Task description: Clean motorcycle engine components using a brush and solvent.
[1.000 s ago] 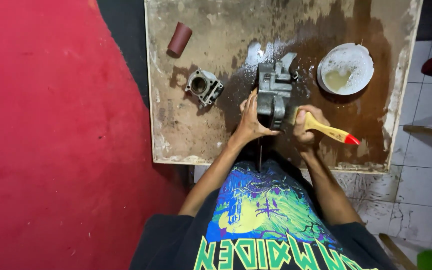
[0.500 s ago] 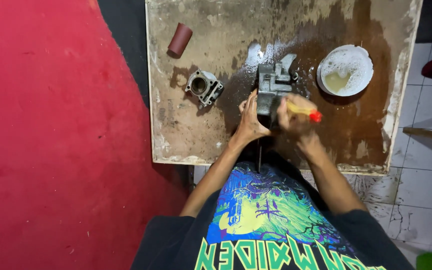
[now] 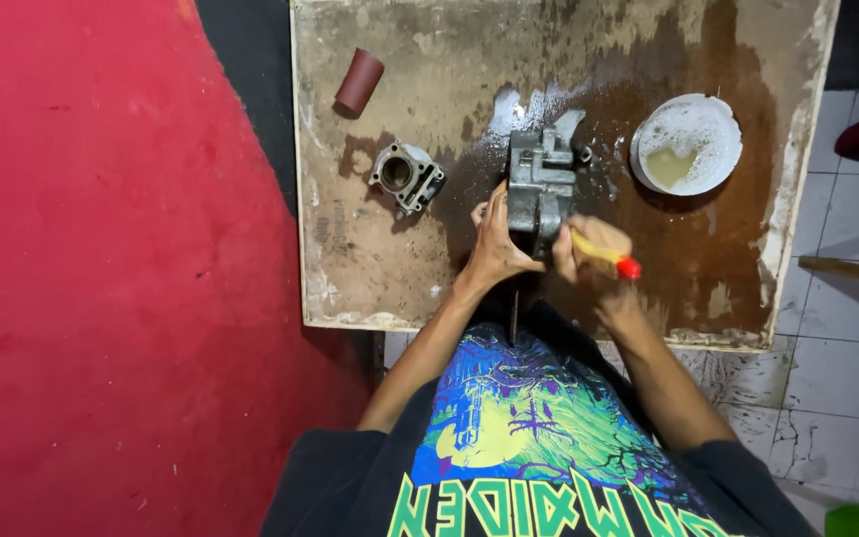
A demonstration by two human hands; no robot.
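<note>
Engine casing (image 3: 540,189) at frame centre, upright on wet stained board (image 3: 370,268) — steadied by left hand (image 3: 497,244), fingers wrapped on its side. Right hand (image 3: 589,254) closed round yellow-handled brush (image 3: 603,253). Soapy bowl (image 3: 686,144) upper right.

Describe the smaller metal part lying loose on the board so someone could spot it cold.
Start at the wet, stained board. Near its left side, below the rolled reddish-brown sandpaper, lies the small grey metal casting with a round bore through its middle. Unlike the larger engine part the left hand steadies, it sits alone, untouched.
</note>
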